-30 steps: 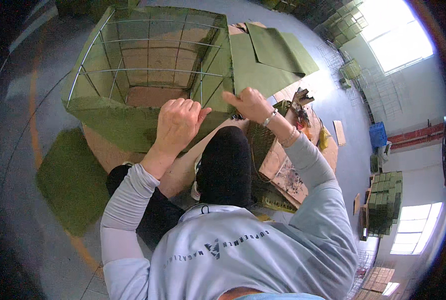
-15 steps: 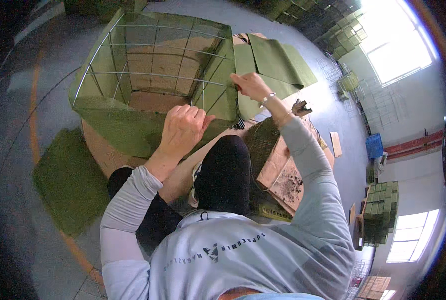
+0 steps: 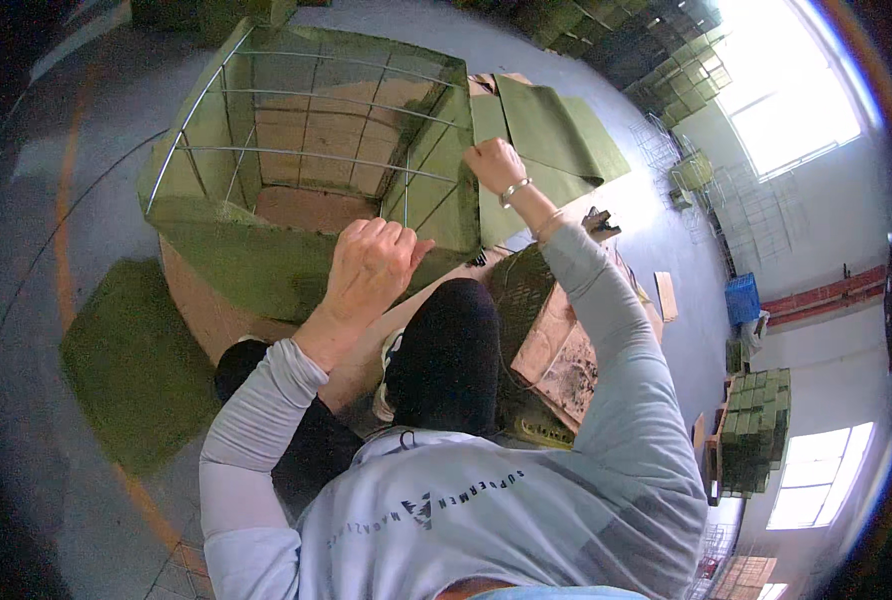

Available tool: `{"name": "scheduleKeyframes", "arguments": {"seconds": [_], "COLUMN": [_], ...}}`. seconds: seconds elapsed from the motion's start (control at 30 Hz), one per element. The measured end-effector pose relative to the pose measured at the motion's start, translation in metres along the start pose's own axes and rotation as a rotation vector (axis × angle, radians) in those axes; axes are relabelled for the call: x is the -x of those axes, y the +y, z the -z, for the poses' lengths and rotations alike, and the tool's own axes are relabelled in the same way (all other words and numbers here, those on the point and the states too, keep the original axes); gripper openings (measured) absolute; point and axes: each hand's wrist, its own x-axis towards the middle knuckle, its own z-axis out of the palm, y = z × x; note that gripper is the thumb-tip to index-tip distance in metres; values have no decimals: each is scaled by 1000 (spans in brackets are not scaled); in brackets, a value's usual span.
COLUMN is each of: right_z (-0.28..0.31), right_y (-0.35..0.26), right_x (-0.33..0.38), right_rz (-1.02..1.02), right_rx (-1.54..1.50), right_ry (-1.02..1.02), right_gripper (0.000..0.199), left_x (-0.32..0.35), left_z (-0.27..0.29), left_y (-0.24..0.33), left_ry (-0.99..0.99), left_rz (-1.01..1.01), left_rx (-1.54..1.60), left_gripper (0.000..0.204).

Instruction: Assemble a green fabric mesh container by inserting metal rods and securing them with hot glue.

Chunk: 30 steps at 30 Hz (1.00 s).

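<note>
In front of me stands a wire cage [image 3: 311, 153] of silvery rods, lined or covered with green fabric [image 3: 256, 265]. Its open mesh face points up toward me. My left hand [image 3: 371, 262] is closed over the cage's near rim, knuckles up and thumb toward the right. At the cage's right edge my right hand [image 3: 498, 168] is curled closed, with a bracelet on the wrist. Whatever lies inside its fingers is hidden. Flat green sheets [image 3: 551, 125] lie just beyond the right hand.
A dark plastic crate [image 3: 521, 290] with stained cardboard [image 3: 566, 350] on it stands right of my knee. A green fabric piece [image 3: 141, 370] lies on the floor at left. Stacked green boxes [image 3: 756, 430] and a blue crate [image 3: 741, 297] are along the right.
My right hand has turned and risen slightly along the cage's right edge; a dark object glimpsed under its fingers is now hidden. The left hand stays at the near rim, almost unmoved.
</note>
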Motion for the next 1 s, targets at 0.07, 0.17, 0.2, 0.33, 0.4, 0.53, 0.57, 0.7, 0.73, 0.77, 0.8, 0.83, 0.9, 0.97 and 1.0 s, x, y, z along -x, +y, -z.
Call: {"name": "scheduleKeyframes", "arguments": {"seconds": [0.07, 0.17, 0.2, 0.33, 0.4, 0.53, 0.57, 0.7, 0.73, 0.77, 0.8, 0.83, 0.9, 0.97, 1.0], "right_z": [-3, 6, 15, 20, 1, -2, 3, 26, 26, 22, 13, 3, -7, -10, -3], "right_y": [-3, -17, -27, -16, -5, 28, 29, -24, -14, -5, 6, 25, 24, 21, 21], "right_x": [6, 6, 4, -16, -19, -38, -42, -56, -66, -76, -85, -93, -103, -103, -111], "right_rz": [42, 64, 0, -62, 10, 427, 759, -63, -120, -173, -174, -87, 24, 84, 105], "right_rx": [18, 61, 43, -3, -5, 246, 418, -115, -125, -138, -132, -78, -41, 53, 106], "right_ry": [42, 77, -80, -151, -11, 146, 114, -315, -243, -173, -160, -5, 135, 153, -4], "right_gripper": [43, 37, 40, 42, 40, 38, 38, 37, 41, 46, 46, 46, 46, 43, 44], "left_x": [2, 5, 9, 5, 3, -1, 0, 12, 7, 5, 2, -4, -2, 0, 0], "left_z": [2, 4, 4, 3, 2, 1, 1, 7, 5, 3, 2, -2, -2, 1, 2], "left_y": [-1, -3, -5, -2, -2, 2, 1, -9, -6, -3, -1, 4, 2, 1, 2], "left_ry": [-3, -26, -20, -3, 5, 6, 9, -16, -11, -3, -2, 4, -1, -12, -15], "left_rz": [4, 7, 16, 7, 3, 6, 7, 32, 17, 11, 2, -13, -4, 13, 20], "left_rx": [1, -12, -18, -18, -10, 12, 8, -15, 1, 5, 8, 20, 15, 9, 15], "left_gripper": [31, 31, 31, 30, 30, 29, 29, 29, 29, 29, 29, 29, 29, 29, 29]}}
